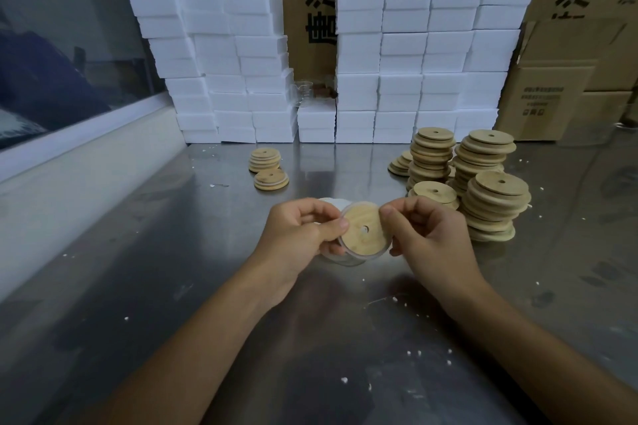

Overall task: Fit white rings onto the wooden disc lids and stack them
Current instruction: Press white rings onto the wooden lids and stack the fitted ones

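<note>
Two hands are working one wooden disc lid (366, 230) just above the worktop (172, 286), at the centre of the frame. You are pinching its left edge with your left hand (303, 235), thumb curled onto the face, and your right hand (423, 235) is pinching the right edge the same way, so each grip is closed around the lid and nothing else. A white ring (348, 254) is showing as a pale, translucent band along the lid's left and lower rim; whether it is seated all the way round cannot be told from here. More white material is lying beneath your hands, mostly hidden. By the look of it you are in the fitting step, working the ring onto the rim. The next move probably calls for running your thumbs around the edge until the band is sitting evenly, then carrying the lid to the short finished stacks (266, 162) left of centre, towards the back. The tall piles of bare lids (483, 183) are waiting at the right, near your right hand, in front of the wall of white foam boxes (414, 62).
</note>
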Demonstrator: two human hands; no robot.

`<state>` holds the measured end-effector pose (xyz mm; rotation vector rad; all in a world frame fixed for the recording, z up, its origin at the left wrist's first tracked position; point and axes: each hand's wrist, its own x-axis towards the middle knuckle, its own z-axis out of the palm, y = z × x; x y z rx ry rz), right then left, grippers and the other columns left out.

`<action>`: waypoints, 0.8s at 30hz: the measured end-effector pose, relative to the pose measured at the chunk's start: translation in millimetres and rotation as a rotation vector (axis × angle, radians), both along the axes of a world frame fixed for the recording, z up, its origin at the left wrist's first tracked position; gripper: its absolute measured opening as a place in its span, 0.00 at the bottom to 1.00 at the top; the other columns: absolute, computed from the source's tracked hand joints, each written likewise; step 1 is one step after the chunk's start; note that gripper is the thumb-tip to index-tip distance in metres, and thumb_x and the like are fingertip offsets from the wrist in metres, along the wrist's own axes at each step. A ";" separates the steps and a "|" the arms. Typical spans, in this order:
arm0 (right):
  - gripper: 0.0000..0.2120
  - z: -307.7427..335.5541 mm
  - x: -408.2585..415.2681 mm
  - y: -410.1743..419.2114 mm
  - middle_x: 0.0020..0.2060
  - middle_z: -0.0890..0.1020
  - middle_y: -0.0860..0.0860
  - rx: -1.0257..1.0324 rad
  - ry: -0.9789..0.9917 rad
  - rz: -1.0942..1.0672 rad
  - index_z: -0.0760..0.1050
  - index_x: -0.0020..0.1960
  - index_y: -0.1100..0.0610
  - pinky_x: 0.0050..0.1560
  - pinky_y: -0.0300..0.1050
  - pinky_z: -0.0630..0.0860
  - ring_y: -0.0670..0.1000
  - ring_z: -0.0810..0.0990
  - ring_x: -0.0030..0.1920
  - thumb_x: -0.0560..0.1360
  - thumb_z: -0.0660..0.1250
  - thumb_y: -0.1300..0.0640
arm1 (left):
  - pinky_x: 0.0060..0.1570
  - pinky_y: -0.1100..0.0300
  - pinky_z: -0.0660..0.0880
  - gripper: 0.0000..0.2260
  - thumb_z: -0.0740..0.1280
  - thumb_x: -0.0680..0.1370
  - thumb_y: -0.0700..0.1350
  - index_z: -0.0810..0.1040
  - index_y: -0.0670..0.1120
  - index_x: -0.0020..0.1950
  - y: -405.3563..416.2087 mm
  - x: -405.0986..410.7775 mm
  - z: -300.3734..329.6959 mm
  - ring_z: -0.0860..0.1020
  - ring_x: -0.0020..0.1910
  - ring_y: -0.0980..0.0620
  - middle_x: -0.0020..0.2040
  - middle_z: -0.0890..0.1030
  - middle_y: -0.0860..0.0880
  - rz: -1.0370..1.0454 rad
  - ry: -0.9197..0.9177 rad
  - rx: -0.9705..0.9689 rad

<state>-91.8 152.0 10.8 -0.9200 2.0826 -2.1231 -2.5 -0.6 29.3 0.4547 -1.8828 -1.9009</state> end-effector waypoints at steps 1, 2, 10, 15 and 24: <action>0.04 0.2 0.8 0.1 0.35 0.83 0.52 0.006 -0.013 0.015 0.81 0.48 0.61 0.32 0.38 0.77 0.46 0.79 0.32 0.77 0.70 0.60 | 0.35 0.60 0.80 0.04 0.71 0.73 0.31 0.80 0.39 0.41 -0.7 -0.2 0.5 0.79 0.30 0.47 0.36 0.82 0.42 0.013 -0.002 0.046; 0.04 0.3 1.6 0.2 0.35 0.84 0.52 0.012 -0.032 0.038 0.80 0.49 0.62 0.32 0.39 0.78 0.46 0.80 0.32 0.77 0.70 0.60 | 0.35 0.61 0.80 0.03 0.71 0.73 0.31 0.80 0.38 0.41 -1.9 -0.5 0.8 0.80 0.31 0.47 0.36 0.82 0.41 0.037 0.001 0.093; 0.05 -1.3 4.4 -0.1 0.37 0.85 0.54 0.110 -0.065 0.096 0.80 0.48 0.61 0.32 0.38 0.78 0.48 0.84 0.35 0.76 0.71 0.59 | 0.34 0.62 0.79 0.01 0.69 0.75 0.32 0.80 0.34 0.45 -12.8 -5.4 -3.1 0.84 0.37 0.48 0.41 0.85 0.40 0.126 0.001 0.313; 0.03 -4.7 3.0 -1.2 0.37 0.86 0.51 0.152 0.010 0.050 0.81 0.45 0.57 0.33 0.35 0.75 0.48 0.84 0.33 0.76 0.72 0.58 | 0.36 0.57 0.82 0.01 0.68 0.75 0.31 0.78 0.34 0.45 -33.9 -6.7 -3.5 0.81 0.35 0.50 0.37 0.82 0.41 0.305 0.083 0.457; 0.03 -7.1 0.4 1.1 0.36 0.85 0.50 0.119 0.061 0.003 0.81 0.45 0.57 0.31 0.33 0.75 0.47 0.82 0.31 0.76 0.72 0.58 | 0.24 0.65 0.71 0.06 0.68 0.77 0.35 0.77 0.39 0.40 -83.8 -21.6 -13.8 0.74 0.27 0.54 0.33 0.76 0.45 0.580 0.191 0.424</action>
